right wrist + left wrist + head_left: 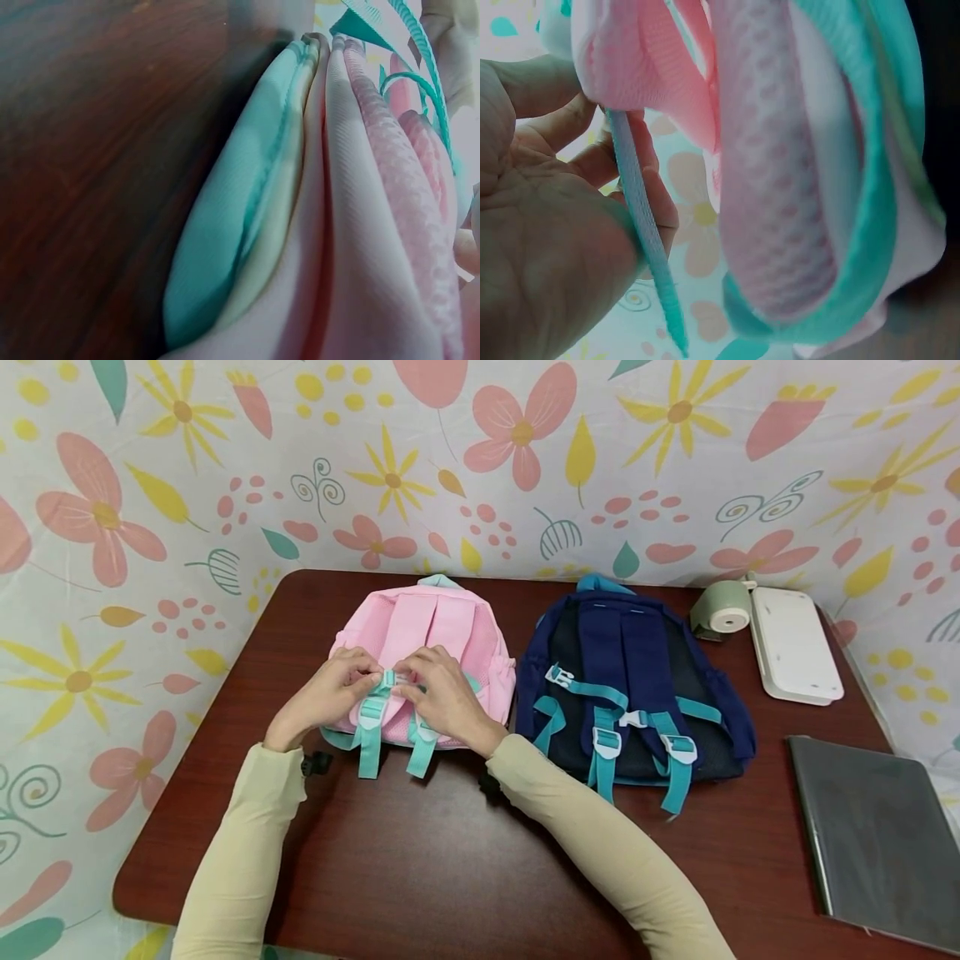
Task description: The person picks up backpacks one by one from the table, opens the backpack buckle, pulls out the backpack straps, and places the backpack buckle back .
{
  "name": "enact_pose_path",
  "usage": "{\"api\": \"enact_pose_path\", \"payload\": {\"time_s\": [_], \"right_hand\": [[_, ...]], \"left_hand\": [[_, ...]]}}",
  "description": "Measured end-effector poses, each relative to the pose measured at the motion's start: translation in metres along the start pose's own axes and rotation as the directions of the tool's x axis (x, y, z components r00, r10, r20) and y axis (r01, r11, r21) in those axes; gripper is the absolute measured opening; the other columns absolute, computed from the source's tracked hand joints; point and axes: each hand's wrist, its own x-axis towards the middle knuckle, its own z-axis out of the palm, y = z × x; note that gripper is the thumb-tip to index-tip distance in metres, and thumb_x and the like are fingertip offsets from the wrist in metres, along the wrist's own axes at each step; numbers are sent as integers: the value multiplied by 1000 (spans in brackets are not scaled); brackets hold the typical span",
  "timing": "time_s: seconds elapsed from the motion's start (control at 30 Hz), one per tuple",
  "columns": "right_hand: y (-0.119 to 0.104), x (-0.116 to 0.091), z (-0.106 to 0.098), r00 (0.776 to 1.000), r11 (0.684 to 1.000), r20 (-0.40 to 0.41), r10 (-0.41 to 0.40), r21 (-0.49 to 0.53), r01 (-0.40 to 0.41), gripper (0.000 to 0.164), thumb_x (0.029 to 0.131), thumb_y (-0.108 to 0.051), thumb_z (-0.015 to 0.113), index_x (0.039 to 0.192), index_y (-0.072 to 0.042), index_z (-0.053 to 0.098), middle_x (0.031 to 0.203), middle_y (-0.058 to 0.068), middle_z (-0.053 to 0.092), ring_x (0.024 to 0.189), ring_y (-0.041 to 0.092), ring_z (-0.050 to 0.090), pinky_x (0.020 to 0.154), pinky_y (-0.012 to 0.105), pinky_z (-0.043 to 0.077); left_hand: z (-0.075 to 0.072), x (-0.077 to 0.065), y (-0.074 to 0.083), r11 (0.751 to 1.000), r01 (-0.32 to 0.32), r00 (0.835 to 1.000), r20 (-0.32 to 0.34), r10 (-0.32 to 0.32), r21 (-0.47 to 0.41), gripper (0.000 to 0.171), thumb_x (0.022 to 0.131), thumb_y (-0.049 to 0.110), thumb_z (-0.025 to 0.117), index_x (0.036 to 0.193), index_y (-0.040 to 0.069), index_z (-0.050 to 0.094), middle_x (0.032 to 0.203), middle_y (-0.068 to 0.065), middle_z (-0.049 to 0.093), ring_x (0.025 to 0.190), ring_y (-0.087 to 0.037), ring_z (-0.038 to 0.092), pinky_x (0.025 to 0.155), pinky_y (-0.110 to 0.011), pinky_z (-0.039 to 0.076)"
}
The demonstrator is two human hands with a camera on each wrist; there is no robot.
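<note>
A small pink backpack (367,635) with teal trim lies on the table, its shoulder straps facing up. Over those straps, my left hand (326,692) pinches the teal webbing strap (386,680) at its buckle between thumb and fingers. From the other side my right hand (448,697) pinches the pale buckle end, which its fingers partly cover. Two teal strap tails (369,758) hang toward the table's front. In the left wrist view, the left hand (551,217) is beside a shoulder strap and a dangling teal webbing end (646,202). The right wrist view shows mostly the backpack's side (352,187).
Right of the pink bag lies a navy backpack (622,635) with teal straps and white buckles. Farther right are a green-white device (723,608), a white box (797,643) and a dark grey folder (877,835). A flowered curtain (450,485) backs the brown table (420,868).
</note>
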Motion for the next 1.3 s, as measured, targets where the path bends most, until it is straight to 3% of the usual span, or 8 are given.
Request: {"api": "enact_pose_path", "payload": {"time_s": [0.2, 0.37, 0.4, 0.47, 0.6, 0.73, 1.1, 1.3], "right_hand": [[0, 0, 0, 1000, 1000, 7, -5, -6, 5, 25, 102, -17, 78, 124, -5, 79, 123, 10, 77, 117, 29, 63, 104, 44, 52], [0, 1, 0, 1000, 1000, 16, -7, -9, 7, 25, 101, -16, 78, 123, -5, 79, 121, 10, 77, 116, 29, 63, 104, 44, 52], [0, 1, 0, 1000, 1000, 19, -7, -10, 8, 25, 101, -16, 79, 123, -5, 79, 120, 10, 77, 116, 29, 63, 104, 45, 52], [1, 1, 1, 1000, 1000, 22, -7, -13, 7, 25, 100, -17, 79, 123, -5, 79, 119, 9, 77, 116, 29, 63, 106, 45, 51], [1, 0, 1, 1000, 1000, 30, 0, -14, 1, 26, 100, -18, 80, 123, -5, 80, 118, 9, 77, 116, 29, 63, 108, 47, 49], [1, 0, 1, 999, 1000, 30, 13, -10, -13, 26, 101, -18, 79, 124, -5, 79, 119, 10, 76, 117, 29, 63, 109, 48, 49], [0, 1, 0, 999, 1000, 41, 19, -22, -18, 28, 101, -19, 80, 124, -5, 79, 119, 10, 76, 116, 28, 63, 107, 47, 49], [1, 1, 0, 999, 999, 38, 21, -31, -20, 29, 100, -20, 81, 123, -4, 79, 117, 10, 77, 115, 29, 63, 106, 47, 50]], "left_hand": [[4, 2, -12, 995, -91, 996, -4, 91, -30, 23, 111, 21, 59, 102, 9, 76, 104, -5, 67, 111, -26, 53, 95, -39, 42], [2, -1, 0, 998, -60, 998, 0, 60, -4, 23, 111, 15, 57, 102, 5, 76, 104, -9, 68, 110, -30, 53, 93, -42, 42], [7, 5, -21, 996, -80, 997, 3, 80, -29, 23, 111, 16, 57, 104, 6, 77, 105, -7, 68, 111, -28, 53, 94, -40, 43], [6, 4, -22, 996, -85, 996, -11, 85, -35, 23, 111, 16, 59, 106, 5, 78, 105, -8, 69, 109, -27, 53, 92, -41, 43], [3, 1, -22, 998, -58, 998, -24, 57, -21, 19, 109, 12, 63, 114, 3, 80, 111, -11, 72, 117, -31, 52, 108, -59, 38], [-5, -6, 1, 1000, 17, 1000, 0, -17, 24, 19, 108, 5, 63, 117, -1, 79, 116, -18, 70, 125, -37, 49, 115, -74, 23], [3, 2, 1, 998, -12, 1000, 15, 11, 66, 17, 109, 3, 60, 107, -2, 76, 111, -16, 70, 116, -35, 53, 100, -49, 42], [0, 0, 5, 999, 10, 1000, 7, -11, 48, 20, 107, 2, 62, 120, 0, 76, 117, -18, 72, 120, -36, 58, 107, -57, 42]]}}
